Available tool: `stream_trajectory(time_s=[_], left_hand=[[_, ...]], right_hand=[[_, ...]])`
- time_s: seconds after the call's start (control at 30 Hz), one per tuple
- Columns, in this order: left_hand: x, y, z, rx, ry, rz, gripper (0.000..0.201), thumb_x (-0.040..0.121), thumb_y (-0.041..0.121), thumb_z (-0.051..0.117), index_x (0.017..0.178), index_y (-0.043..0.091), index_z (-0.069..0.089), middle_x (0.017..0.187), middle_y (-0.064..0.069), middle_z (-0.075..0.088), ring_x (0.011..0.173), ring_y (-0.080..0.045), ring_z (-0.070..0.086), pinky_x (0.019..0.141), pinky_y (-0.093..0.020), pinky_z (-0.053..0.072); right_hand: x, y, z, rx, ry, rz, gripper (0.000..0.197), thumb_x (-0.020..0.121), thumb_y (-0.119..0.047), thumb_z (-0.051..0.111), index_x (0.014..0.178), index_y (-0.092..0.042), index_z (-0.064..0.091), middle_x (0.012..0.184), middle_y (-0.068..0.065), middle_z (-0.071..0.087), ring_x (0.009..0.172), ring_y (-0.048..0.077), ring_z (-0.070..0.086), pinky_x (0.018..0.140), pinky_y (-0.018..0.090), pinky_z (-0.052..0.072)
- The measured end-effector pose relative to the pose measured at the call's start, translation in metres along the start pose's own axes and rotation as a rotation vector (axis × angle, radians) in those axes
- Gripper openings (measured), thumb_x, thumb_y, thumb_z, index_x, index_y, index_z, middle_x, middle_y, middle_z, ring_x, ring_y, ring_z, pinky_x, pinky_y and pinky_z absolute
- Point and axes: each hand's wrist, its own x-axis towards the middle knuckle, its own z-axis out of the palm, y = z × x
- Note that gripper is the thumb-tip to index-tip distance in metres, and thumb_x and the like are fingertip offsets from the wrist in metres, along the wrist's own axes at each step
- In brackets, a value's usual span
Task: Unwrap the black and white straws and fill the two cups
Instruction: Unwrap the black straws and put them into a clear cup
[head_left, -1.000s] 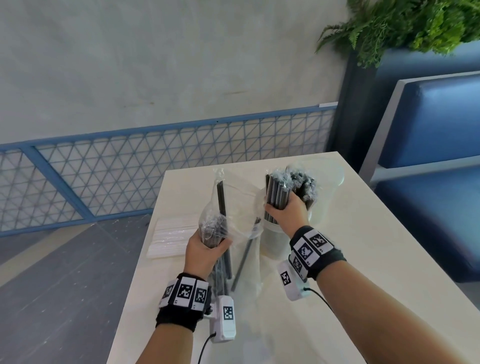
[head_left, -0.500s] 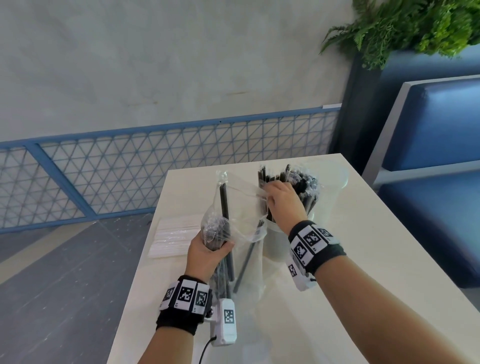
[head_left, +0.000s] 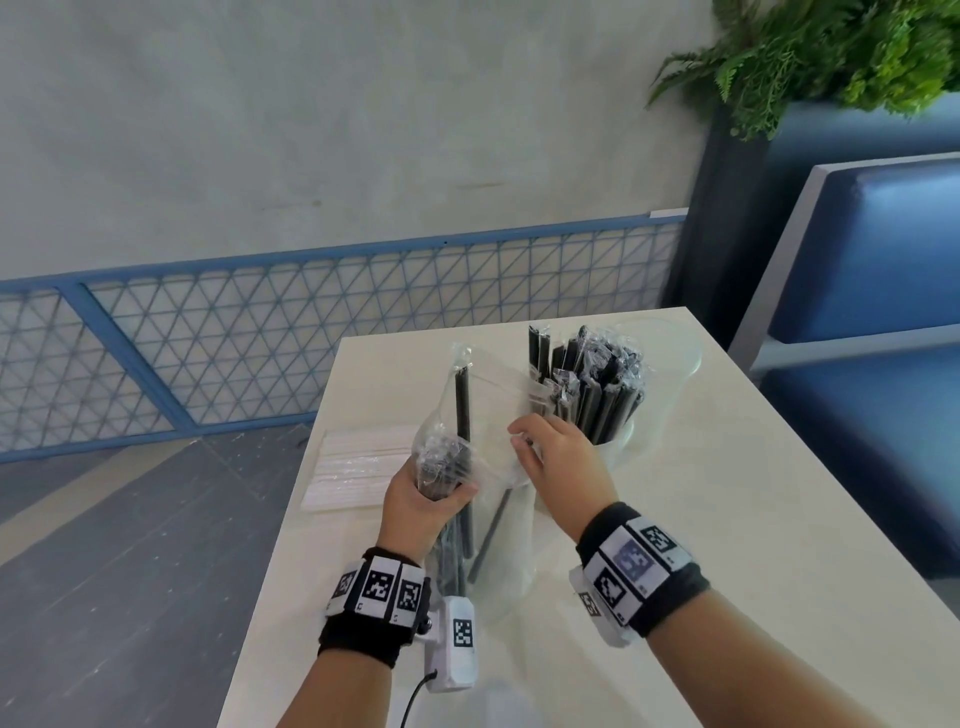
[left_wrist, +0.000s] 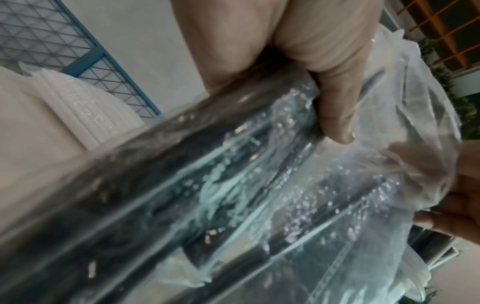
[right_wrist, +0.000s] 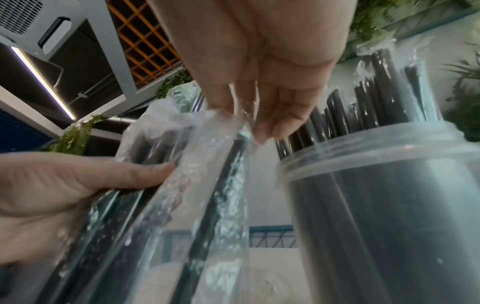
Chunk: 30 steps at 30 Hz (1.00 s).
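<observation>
My left hand (head_left: 441, 491) grips a clear plastic bag (head_left: 493, 410) near its middle, round a few wrapped black straws (head_left: 462, 402). Its thumb (left_wrist: 335, 115) presses on the film (left_wrist: 259, 185). My right hand (head_left: 522, 447) pinches the bag's right edge; the film (right_wrist: 221, 164) runs between its fingertips (right_wrist: 267, 127). Just right of that hand a clear cup (head_left: 621, 441) stands packed with wrapped black straws (head_left: 597, 384); the cup (right_wrist: 376, 185) looms close in the right wrist view. A second clear cup (head_left: 675, 353) stands behind it. A pack of white straws (head_left: 358, 467) lies at the table's left edge.
The cream table (head_left: 727, 519) ends close to the white pack on the left. A blue mesh fence (head_left: 260, 338) runs beyond the far edge. A blue padded bench (head_left: 872, 312) and a planter with ferns (head_left: 831, 52) stand at the right.
My right hand has let go of the straw bundle in the cup and moved left and down to the bag's edge. The left hand has kept its hold on the bag.
</observation>
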Motion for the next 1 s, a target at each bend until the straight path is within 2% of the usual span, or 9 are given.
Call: stream_trajectory(time_s=[0.1, 0.17, 0.23, 0.4, 0.5, 0.6, 0.77, 0.83, 1.0], left_hand=[[0.0, -0.003, -0.003, 0.001, -0.015, 0.003, 0.037, 0.067, 0.002, 0.077, 0.098, 0.009, 0.059, 0.086, 0.004, 0.066, 0.075, 0.003, 0.064, 0.065, -0.004, 0.048], [0.002, -0.007, -0.005, -0.023, -0.051, -0.019, 0.046, 0.062, 0.007, 0.081, 0.103, 0.005, 0.06, 0.094, -0.005, 0.07, 0.085, -0.011, 0.067, 0.077, -0.018, 0.053], [0.002, -0.009, -0.005, -0.041, -0.114, -0.062, 0.055, 0.055, 0.013, 0.083, 0.105, 0.005, 0.062, 0.095, -0.009, 0.072, 0.079, -0.014, 0.068, 0.073, -0.029, 0.055], [0.0, -0.011, 0.001, 0.01, -0.113, -0.067, 0.042, 0.057, 0.005, 0.084, 0.092, 0.015, 0.064, 0.083, -0.004, 0.07, 0.076, -0.016, 0.066, 0.075, -0.029, 0.053], [0.0, -0.009, 0.006, 0.036, -0.135, -0.08, 0.04, 0.057, 0.004, 0.083, 0.086, 0.022, 0.062, 0.081, 0.004, 0.07, 0.075, -0.004, 0.067, 0.074, -0.02, 0.053], [0.001, -0.008, 0.01, 0.046, -0.179, -0.11, 0.041, 0.055, 0.004, 0.084, 0.089, 0.013, 0.063, 0.085, 0.001, 0.071, 0.085, -0.013, 0.068, 0.078, -0.026, 0.054], [-0.002, -0.007, 0.013, 0.013, -0.234, -0.122, 0.036, 0.06, -0.003, 0.079, 0.092, 0.008, 0.064, 0.089, -0.003, 0.071, 0.087, -0.015, 0.068, 0.081, -0.026, 0.054], [-0.003, -0.007, 0.014, 0.003, -0.251, -0.115, 0.037, 0.061, -0.004, 0.078, 0.093, 0.01, 0.066, 0.091, -0.003, 0.073, 0.09, -0.017, 0.069, 0.081, -0.03, 0.055], [-0.009, -0.003, 0.019, 0.077, -0.318, -0.076, 0.044, 0.061, -0.008, 0.077, 0.088, 0.023, 0.061, 0.077, 0.016, 0.069, 0.079, 0.001, 0.064, 0.063, -0.01, 0.05]], right_hand=[[0.003, -0.003, -0.006, 0.019, -0.087, 0.03, 0.024, 0.088, -0.022, 0.058, 0.111, -0.014, 0.059, 0.099, 0.005, 0.062, 0.081, 0.013, 0.048, 0.072, 0.022, 0.04], [0.003, -0.007, -0.006, 0.003, -0.067, -0.006, 0.023, 0.085, -0.02, 0.063, 0.107, -0.014, 0.063, 0.095, 0.005, 0.063, 0.077, 0.011, 0.047, 0.07, 0.02, 0.038], [0.002, -0.012, -0.004, 0.026, 0.049, -0.092, 0.017, 0.08, -0.018, 0.069, 0.096, -0.013, 0.068, 0.086, 0.005, 0.065, 0.071, 0.013, 0.051, 0.067, 0.018, 0.041], [0.005, -0.022, -0.001, 0.044, 0.169, -0.233, 0.006, 0.071, -0.016, 0.07, 0.073, -0.012, 0.067, 0.07, 0.002, 0.055, 0.059, 0.008, 0.044, 0.06, 0.022, 0.042], [0.007, -0.027, 0.002, 0.133, 0.152, -0.215, 0.004, 0.074, -0.013, 0.07, 0.071, -0.01, 0.068, 0.068, 0.0, 0.053, 0.056, 0.009, 0.051, 0.06, 0.018, 0.044], [0.007, -0.027, 0.005, 0.318, 0.127, -0.117, 0.006, 0.074, -0.004, 0.072, 0.078, -0.008, 0.07, 0.072, -0.008, 0.052, 0.06, -0.005, 0.049, 0.066, 0.006, 0.045], [0.007, -0.023, 0.0, 0.282, -0.127, -0.097, 0.029, 0.078, -0.001, 0.066, 0.106, -0.004, 0.063, 0.091, -0.004, 0.053, 0.076, 0.006, 0.054, 0.075, 0.003, 0.046], [0.005, -0.02, -0.005, 0.294, -0.253, -0.079, 0.04, 0.08, -0.005, 0.065, 0.119, -0.004, 0.055, 0.101, -0.002, 0.053, 0.09, 0.009, 0.055, 0.086, 0.01, 0.047], [-0.005, -0.015, 0.002, 0.38, -0.382, -0.028, 0.063, 0.074, -0.017, 0.074, 0.128, -0.01, 0.042, 0.12, 0.005, 0.055, 0.108, 0.016, 0.056, 0.098, 0.028, 0.047]])
